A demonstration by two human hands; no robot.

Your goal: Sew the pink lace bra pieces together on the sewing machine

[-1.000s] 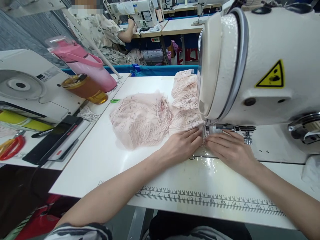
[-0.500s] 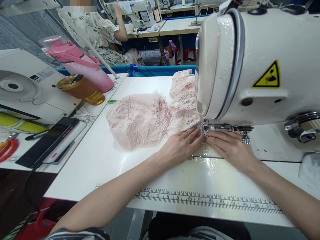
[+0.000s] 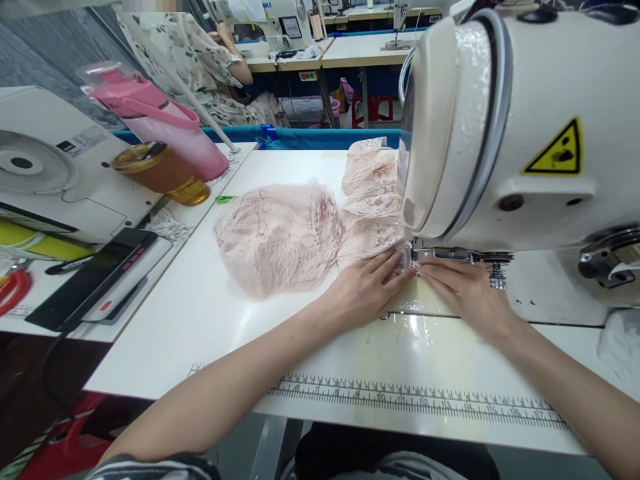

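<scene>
Operator's body, as I see it: 2 bare hands, the left hand (image 3: 365, 290) and the right hand (image 3: 473, 293). The left forearm (image 3: 240, 377) and right forearm (image 3: 555, 383) are slender and uncovered. The left sleeve (image 3: 155, 468) is short, with dark, white and grey bands; its hem sits near the elbow. Lap covering: black garment (image 3: 345, 447), overlaid by 1 grey cloth fold (image 3: 420, 465) with paler streaks. I cannot make out the weave.
</scene>
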